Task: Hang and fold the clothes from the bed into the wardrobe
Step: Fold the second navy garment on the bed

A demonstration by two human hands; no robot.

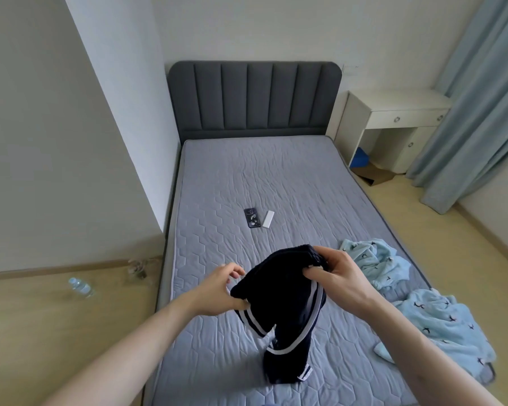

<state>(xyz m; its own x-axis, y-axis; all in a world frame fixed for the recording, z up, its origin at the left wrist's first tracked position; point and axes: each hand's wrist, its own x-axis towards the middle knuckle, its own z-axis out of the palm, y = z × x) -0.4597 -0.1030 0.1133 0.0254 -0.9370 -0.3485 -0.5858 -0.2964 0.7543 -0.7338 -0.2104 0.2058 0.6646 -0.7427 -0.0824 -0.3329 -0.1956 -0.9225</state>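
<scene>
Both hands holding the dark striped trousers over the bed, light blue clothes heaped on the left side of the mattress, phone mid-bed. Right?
Not quite. The head view shows the light blue clothes heaped on the right side of the mattress, not the left. The rest holds: left hand and right hand both have a grip on the dark striped trousers, and the phone lies mid-bed.

My left hand [217, 288] pinches waistband edge of dark striped trousers [282, 303]; my right hand [335, 271] grips other side. Legs trail onto bed [291, 177]. Light blue pyjamas [423, 312] crumpled at right. Phone [252, 218], white remote [268, 219] mid-mattress.
</scene>
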